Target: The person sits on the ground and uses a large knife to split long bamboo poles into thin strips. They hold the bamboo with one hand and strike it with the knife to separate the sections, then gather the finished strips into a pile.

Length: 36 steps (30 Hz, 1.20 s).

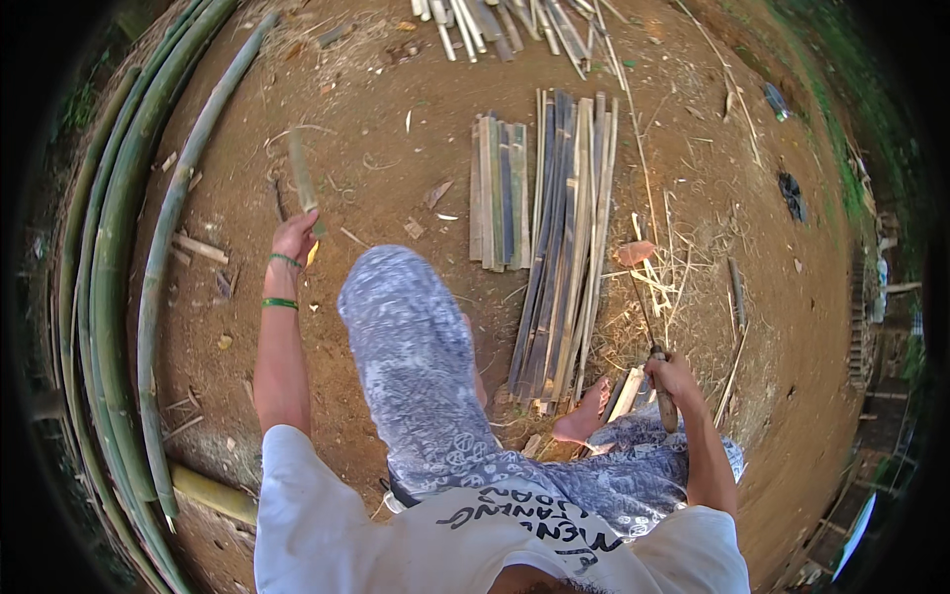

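My left hand point(296, 236), stretched out ahead over the bare ground, is closed round the lower end of a short greenish bamboo strip point(301, 170). The strip stands away from me and looks slightly blurred. At my right side, by my bent leg, my right hand point(673, 377) grips a knife point(665, 398) by its wooden handle. Its thin dark blade points away from me, above pale shavings point(673, 282). Between the hands lie a shorter bundle of split bamboo strips point(499, 193) and a longer bundle of dark and pale strips point(564, 238).
Long green bamboo poles point(119, 238) curve along the left side. A yellowish bamboo piece point(213, 492) lies near them. More pale strips point(475, 25) are heaped at the far edge. My bare foot point(582, 416) rests beside the longer bundle. A black scrap point(792, 196) lies at far right.
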Tool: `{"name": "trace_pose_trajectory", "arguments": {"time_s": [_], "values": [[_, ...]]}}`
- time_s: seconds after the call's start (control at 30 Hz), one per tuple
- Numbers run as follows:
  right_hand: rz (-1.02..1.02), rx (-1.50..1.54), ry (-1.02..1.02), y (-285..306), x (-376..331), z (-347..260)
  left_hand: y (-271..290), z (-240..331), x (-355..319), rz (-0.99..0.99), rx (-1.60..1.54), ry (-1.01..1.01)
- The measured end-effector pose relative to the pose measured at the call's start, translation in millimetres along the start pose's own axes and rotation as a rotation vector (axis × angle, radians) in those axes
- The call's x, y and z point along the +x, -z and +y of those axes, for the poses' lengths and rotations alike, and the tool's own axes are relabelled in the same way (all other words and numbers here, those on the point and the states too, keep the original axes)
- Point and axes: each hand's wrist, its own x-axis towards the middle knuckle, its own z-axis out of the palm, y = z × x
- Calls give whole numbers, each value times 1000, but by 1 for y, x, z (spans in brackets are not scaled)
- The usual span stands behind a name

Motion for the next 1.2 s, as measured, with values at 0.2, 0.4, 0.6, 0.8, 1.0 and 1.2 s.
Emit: {"name": "trace_pose_trajectory", "arguments": {"time_s": [0.2,0.4,0.6,0.8,1.0,1.2], "values": [[-57,170,110,9,-3,-18,-167,61,-2,-242,371,-74],[-43,220,111,12,-11,-31,-230,4,-1,-279,977,9],[-59,249,97,14,-12,-31,-258,-94,19,-208,906,101],[-51,237,37,17,-15,-27,-295,-172,19,-158,614,220],[-46,174,63,9,-3,-22,-220,-212,21,237,1009,-246],[-58,220,33,3,-7,-28,-168,-248,-56,1012,1225,360]]}}
